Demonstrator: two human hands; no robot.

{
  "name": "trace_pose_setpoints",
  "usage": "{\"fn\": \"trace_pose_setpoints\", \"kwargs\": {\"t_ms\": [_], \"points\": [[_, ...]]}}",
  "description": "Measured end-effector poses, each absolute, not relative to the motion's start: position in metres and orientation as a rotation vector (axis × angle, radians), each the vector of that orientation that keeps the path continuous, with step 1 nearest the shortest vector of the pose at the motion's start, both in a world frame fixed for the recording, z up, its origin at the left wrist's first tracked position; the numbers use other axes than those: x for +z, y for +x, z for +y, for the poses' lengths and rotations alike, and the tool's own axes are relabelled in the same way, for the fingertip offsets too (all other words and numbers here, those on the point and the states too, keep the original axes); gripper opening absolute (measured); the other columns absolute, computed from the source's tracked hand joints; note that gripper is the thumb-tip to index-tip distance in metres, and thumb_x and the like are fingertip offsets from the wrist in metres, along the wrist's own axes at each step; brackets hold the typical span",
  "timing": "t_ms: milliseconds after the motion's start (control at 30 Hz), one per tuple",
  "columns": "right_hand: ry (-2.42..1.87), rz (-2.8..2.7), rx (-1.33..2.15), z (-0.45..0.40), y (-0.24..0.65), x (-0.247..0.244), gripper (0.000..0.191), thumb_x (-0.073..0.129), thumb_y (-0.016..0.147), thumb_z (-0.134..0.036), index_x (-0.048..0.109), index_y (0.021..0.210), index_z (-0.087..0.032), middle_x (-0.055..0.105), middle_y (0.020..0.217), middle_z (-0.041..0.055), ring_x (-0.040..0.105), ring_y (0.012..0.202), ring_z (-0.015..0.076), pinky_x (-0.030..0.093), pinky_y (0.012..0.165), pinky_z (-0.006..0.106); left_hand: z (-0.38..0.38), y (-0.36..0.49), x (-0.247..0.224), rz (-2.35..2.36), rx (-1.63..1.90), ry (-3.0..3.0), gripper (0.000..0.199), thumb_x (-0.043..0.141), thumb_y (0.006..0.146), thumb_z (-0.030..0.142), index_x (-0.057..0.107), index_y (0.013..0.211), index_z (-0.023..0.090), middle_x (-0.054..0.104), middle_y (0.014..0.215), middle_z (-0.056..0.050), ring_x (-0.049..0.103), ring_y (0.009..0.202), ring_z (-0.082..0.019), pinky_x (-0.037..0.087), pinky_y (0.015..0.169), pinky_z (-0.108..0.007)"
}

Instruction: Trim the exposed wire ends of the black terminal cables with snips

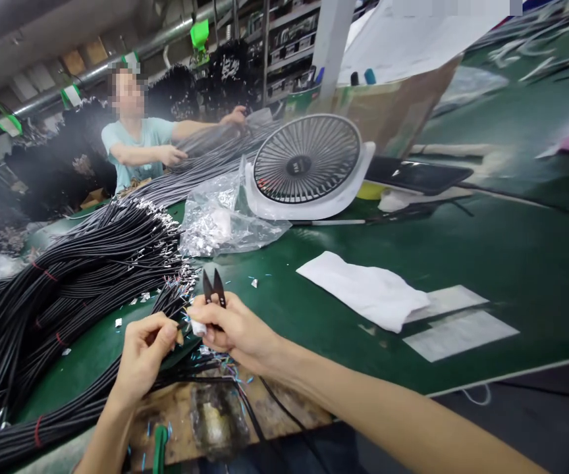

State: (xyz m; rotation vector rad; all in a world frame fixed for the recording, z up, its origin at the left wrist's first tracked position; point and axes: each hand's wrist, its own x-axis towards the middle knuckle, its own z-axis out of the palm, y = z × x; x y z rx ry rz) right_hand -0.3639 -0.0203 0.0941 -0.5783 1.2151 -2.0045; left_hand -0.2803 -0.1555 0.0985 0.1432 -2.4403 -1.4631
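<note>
My left hand (149,352) is closed in a pinch on a black cable (182,324) near its stripped end. Close beside it, my right hand (230,329) grips a pair of thread snips (214,288), whose dark blades point up and stand apart. The thumb and forefinger of that hand meet by the cable end, and one finger carries a white wrap (198,327). Thin coloured wire scraps (225,365) lie under my hands. To the left, bundles of black cables (91,270) with silvery ends spread over the green table (259,303).
A round fan (309,164) stands ahead beside a clear plastic bag (225,220). White cloth (363,286) and a phone (420,174) lie to the right. A wooden board (180,415) with a green-handled tool (160,447) is near me. Across the table, a person (139,141) handles grey cables.
</note>
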Motion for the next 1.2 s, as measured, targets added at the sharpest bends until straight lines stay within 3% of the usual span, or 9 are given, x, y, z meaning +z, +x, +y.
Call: {"fn": "trace_pose_setpoints", "kwargs": {"t_ms": [167,367,467,633,767,833,1033,1200], "points": [[-0.431,1.301,-2.135,-0.016,-0.372,0.101,0.029,0.058,0.064,-0.027,0.038,0.046,-0.017,0.031,0.039,-0.0086,0.020,0.036,0.0013,0.014,0.038,0.019,-0.152,-0.277,0.095,-2.368,-1.298,0.267,0.025,0.067,0.072,0.028,0.052,0.056,0.015,0.046,0.053,0.003,0.038,0.049,-0.008,0.031,0.047,-0.019],[-0.251,1.188,-2.703,0.028,-0.412,0.131,0.036,0.052,0.074,-0.027,0.029,0.047,-0.021,0.026,0.043,-0.0082,0.015,0.038,0.0026,0.011,0.038,0.020,-0.166,-0.279,0.092,-2.233,-1.842,0.424,0.039,0.069,0.068,0.045,0.047,0.055,0.015,0.037,0.048,0.005,0.030,0.042,-0.006,0.023,0.041,-0.018],[-0.684,1.695,-2.418,0.022,-0.404,0.125,0.042,0.063,0.071,-0.037,0.034,0.046,-0.019,0.032,0.047,-0.0047,0.028,0.046,0.0055,0.020,0.043,0.022,-0.167,-0.281,0.089,-2.186,-1.890,0.526,0.041,0.068,0.070,0.048,0.049,0.057,0.014,0.031,0.045,0.006,0.025,0.040,-0.004,0.018,0.040,-0.017],[-1.087,2.218,-2.102,0.000,-0.385,0.101,0.054,0.061,0.078,-0.045,0.031,0.044,-0.015,0.023,0.047,-0.0056,0.022,0.049,0.0054,0.017,0.047,0.022,-0.165,-0.279,0.090,-2.150,-1.878,0.475,0.039,0.070,0.069,0.046,0.052,0.057,0.013,0.035,0.050,0.005,0.025,0.042,-0.004,0.018,0.041,-0.017],[-1.426,2.143,-1.917,-0.002,-0.386,0.094,0.029,0.055,0.085,-0.031,0.052,0.062,-0.014,0.049,0.062,-0.0020,0.040,0.058,0.0067,0.028,0.055,0.020,-0.163,-0.277,0.094,-2.242,-1.781,0.384,0.036,0.066,0.074,0.044,0.056,0.058,0.013,0.040,0.053,0.002,0.029,0.045,-0.005,0.021,0.043,-0.019],[-1.567,2.050,-1.890,-0.002,-0.384,0.093,0.018,0.053,0.084,-0.022,0.056,0.069,-0.014,0.052,0.069,-0.0002,0.043,0.062,0.0078,0.030,0.058,0.020,-0.163,-0.277,0.096,-2.307,-1.704,0.350,0.035,0.064,0.076,0.042,0.058,0.059,0.013,0.041,0.052,0.002,0.032,0.046,-0.006,0.023,0.044,-0.020],[-1.449,1.527,-1.849,-0.009,-0.370,0.090,0.036,0.038,0.092,-0.034,0.039,0.060,-0.017,0.036,0.052,-0.0048,0.033,0.048,0.0065,0.028,0.050,0.020,-0.167,-0.277,0.101,-2.355,-1.807,0.110,0.037,0.064,0.075,0.042,0.057,0.053,0.014,0.044,0.053,0.000,0.036,0.049,-0.009,0.028,0.047,-0.022],[-1.433,2.092,-1.854,-0.008,-0.373,0.087,0.021,0.052,0.075,-0.017,0.042,0.057,-0.015,0.035,0.059,-0.0025,0.024,0.053,0.0076,0.017,0.052,0.024,-0.160,-0.282,0.094,-2.396,-1.600,0.365,0.035,0.071,0.067,0.039,0.050,0.052,0.014,0.043,0.053,0.002,0.035,0.051,-0.008,0.028,0.046,-0.020]]}}
